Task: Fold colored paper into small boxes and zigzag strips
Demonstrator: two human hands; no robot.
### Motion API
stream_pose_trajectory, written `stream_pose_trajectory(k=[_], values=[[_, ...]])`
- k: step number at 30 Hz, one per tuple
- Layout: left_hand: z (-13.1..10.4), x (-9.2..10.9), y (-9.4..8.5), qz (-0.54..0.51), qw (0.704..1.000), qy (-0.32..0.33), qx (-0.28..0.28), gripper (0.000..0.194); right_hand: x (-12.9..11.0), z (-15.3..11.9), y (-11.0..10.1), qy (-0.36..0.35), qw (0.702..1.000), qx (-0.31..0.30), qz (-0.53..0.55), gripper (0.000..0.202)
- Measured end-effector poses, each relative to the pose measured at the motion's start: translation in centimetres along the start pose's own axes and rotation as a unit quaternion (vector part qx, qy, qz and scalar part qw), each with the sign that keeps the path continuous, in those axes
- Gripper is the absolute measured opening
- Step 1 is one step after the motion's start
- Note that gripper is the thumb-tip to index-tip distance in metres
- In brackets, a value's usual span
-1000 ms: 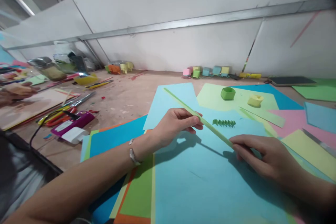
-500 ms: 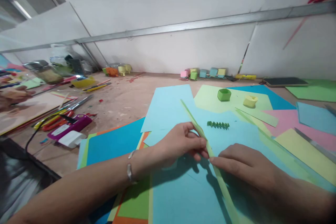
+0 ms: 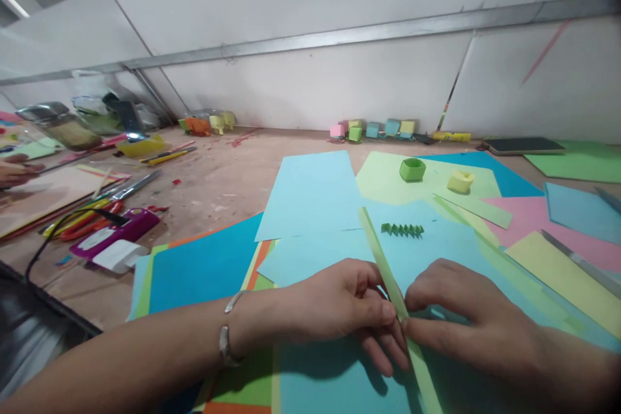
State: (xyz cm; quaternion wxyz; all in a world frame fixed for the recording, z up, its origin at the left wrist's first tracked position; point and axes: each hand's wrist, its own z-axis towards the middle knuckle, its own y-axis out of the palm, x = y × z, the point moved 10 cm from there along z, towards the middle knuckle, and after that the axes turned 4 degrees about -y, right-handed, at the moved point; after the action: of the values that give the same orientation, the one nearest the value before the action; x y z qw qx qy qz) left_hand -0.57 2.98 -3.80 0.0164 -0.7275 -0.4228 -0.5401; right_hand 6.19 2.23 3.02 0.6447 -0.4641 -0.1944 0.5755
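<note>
A long, narrow pale green paper strip point(image 3: 381, 259) slants across the blue sheets, its lower end running out at the bottom edge. My left hand point(image 3: 361, 307) is closed on its left side, thumb and fingers pinching the strip. From the right, my right hand point(image 3: 466, 310) grips the strip too, thumb and index finger at its edge. Just beyond the hands lies a dark green zigzag-folded paper strip point(image 3: 402, 230) on light blue paper point(image 3: 315, 194). A green paper ring point(image 3: 413, 170) and a small yellow paper piece point(image 3: 460, 182) sit farther back.
Small paper cubes point(image 3: 372, 130) line the wall. At right are a yellow sheet point(image 3: 563, 272), a blade-like metal tool point(image 3: 582, 262) and a dark flat device point(image 3: 524, 145). Orange-handled scissors point(image 3: 92, 223) and a purple device point(image 3: 121, 229) lie left. Another person's hand point(image 3: 19, 171) shows at far left.
Both hands have moved down along the strip, toward me. More of the strip's upper end now extends beyond my left hand. The view has shifted slightly.
</note>
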Motion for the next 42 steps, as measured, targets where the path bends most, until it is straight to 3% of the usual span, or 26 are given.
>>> stream_pose_trajectory(k=[2,5,8,11,15,22,28,33,42], values=[[-0.1,0.6,-0.2,0.022,1.000,0.013,0.016,0.046,-0.5,0.0,-0.3,-0.027,1.000,0.002,-0.006,0.021],[-0.6,2.7,-2.0,0.084,0.988,0.078,0.107,0.038,-0.7,0.2,-0.6,-0.040,0.999,-0.008,0.030,0.021],[-1.7,5.3,-4.4,0.104,0.957,0.167,0.215,0.024,0.5,0.6,-1.2,0.006,0.996,0.012,0.083,0.018],[-2.6,6.6,-6.1,0.096,0.931,0.221,0.275,0.015,2.5,0.4,-1.9,0.083,0.990,0.057,0.095,0.016],[-2.3,6.4,-6.5,0.081,0.936,0.213,0.267,0.015,4.3,-0.5,-2.1,0.138,0.981,0.095,0.098,0.008],[-2.4,6.2,-6.3,0.093,0.934,0.209,0.273,0.019,3.6,-0.1,-1.6,0.091,0.991,0.081,0.047,0.023],[-3.2,7.3,-6.1,0.136,0.910,0.245,0.305,0.016,2.3,0.0,-1.3,0.040,0.996,0.070,0.046,0.020],[-2.6,6.6,-5.5,0.151,0.924,0.211,0.282,0.022,1.7,0.1,-0.6,0.003,0.998,0.043,0.041,0.016],[-2.2,6.2,-5.9,0.158,0.927,0.187,0.285,0.018,2.8,0.2,-2.0,0.055,0.995,0.079,0.008,0.013]])
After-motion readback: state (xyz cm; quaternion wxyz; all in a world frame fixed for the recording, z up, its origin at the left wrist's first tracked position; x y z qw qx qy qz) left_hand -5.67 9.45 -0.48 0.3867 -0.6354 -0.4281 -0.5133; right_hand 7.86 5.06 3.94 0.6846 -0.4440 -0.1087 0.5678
